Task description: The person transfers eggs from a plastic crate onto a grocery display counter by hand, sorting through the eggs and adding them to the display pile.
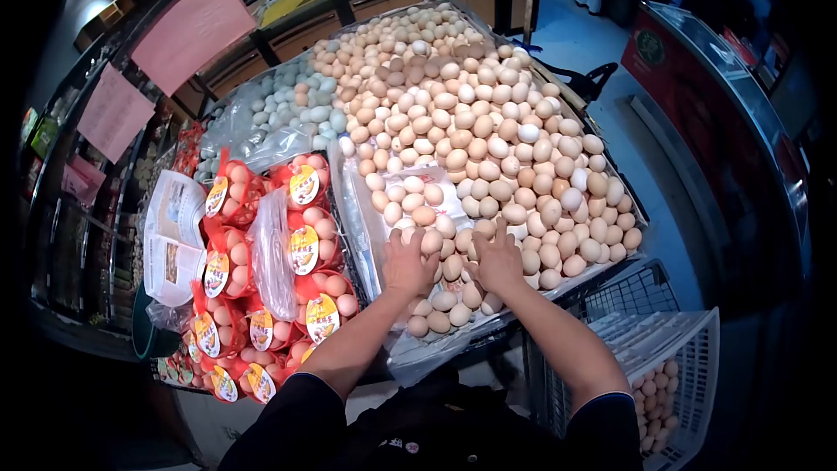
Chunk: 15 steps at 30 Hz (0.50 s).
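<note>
While near shelving [87, 249], both hands [410, 266] [499, 263] on eggs [541, 150] heaped across a stand [352, 249], grip unclear.

Torso [445, 427] as ref: left arm [359, 338] and right arm [567, 344] both reach out in front of it, bare below short dark sleeves [296, 414], converging from either side so the wrists [397, 295] sit closer together than the sleeves do. Left hand [408, 268] and right hand [498, 265] are side by side ahead of the torso, gap between them, both palm-down, fingers [501, 231] bent and pointing away from it, roughly level; can't tell how tightly either is closed
</note>
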Tool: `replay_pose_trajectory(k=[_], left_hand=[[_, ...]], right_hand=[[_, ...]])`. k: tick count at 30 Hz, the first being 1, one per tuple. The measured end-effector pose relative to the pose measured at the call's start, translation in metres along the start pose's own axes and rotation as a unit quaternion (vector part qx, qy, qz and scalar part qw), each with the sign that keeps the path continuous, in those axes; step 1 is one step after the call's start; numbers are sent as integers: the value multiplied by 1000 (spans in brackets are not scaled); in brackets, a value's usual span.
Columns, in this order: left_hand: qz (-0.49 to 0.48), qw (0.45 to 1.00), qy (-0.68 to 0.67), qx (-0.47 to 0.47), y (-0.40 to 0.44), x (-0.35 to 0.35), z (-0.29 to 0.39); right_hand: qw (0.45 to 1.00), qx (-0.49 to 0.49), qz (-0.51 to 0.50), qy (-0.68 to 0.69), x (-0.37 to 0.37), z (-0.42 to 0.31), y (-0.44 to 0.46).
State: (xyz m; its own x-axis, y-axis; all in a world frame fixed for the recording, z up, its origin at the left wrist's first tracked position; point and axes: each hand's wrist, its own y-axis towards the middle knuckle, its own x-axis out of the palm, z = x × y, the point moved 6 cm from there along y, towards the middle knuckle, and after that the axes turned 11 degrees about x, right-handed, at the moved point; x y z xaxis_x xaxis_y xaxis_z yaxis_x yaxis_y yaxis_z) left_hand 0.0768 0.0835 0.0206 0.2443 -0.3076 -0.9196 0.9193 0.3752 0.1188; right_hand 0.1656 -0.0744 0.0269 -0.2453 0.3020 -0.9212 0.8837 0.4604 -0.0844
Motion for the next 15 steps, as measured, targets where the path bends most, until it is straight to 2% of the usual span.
replay_pose_trajectory(k=[4, 6, 8, 9, 10, 11, 13, 15], left_hand=[[-25, 1000, 13, 12, -3, 3, -1], [-16, 994, 95, 47, -4, -4, 7], [72, 990, 70, 95, -3, -22, 34], [88, 987, 45, 126, -1, -31, 55], [113, 982, -35, 150, 2, -36, 82], [141, 959, -78, 233, 2, -43, 119], [59, 905, -284, 311, -7, -52, 210], [-62, 824, -383, 413, -32, -40, 304]], right_hand=[[991, -43, 90, 91, -69, 18, -62], [978, -37, 150, 141, -108, 52, -114], [955, 1, 230, 187, -150, 93, -176], [941, 60, 267, 199, -161, 117, -211], [926, 104, 317, 175, -164, 144, -247], [908, 141, 364, 153, -163, 171, -283], [878, 283, 366, 121, -151, 225, -352], [801, 472, 333, 154, -133, 272, -419]])
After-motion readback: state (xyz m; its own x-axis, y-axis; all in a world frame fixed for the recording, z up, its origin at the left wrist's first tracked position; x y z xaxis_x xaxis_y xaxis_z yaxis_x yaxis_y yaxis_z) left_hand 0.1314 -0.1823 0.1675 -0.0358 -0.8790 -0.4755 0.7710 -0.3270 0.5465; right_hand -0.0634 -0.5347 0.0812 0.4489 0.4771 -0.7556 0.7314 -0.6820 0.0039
